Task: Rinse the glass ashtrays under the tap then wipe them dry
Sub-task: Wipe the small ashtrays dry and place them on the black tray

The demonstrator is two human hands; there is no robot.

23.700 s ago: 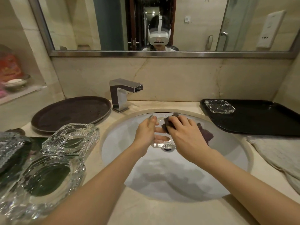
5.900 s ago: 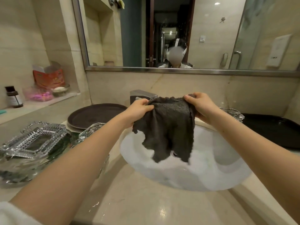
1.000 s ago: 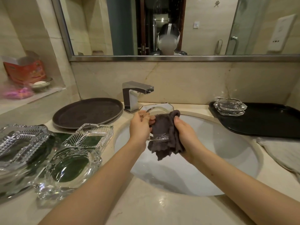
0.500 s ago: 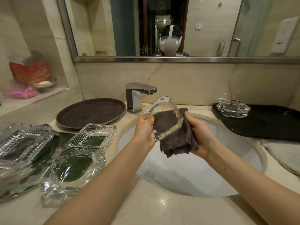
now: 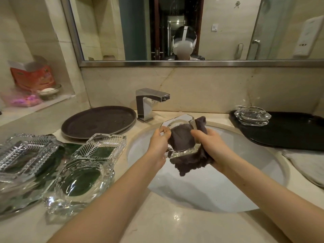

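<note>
Tilting back toward level above the basin, the octagonal glass ashtray now has the dark cloth pushed into its bowl; left hand grips its edge, right hand clutches cloth. Drying seems underway.

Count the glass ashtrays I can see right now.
6, perhaps more past the left edge: one held over the sink, two stacked on the black tray, and a ribbed rectangular one, an oval one and a ribbed one at far left.
</note>
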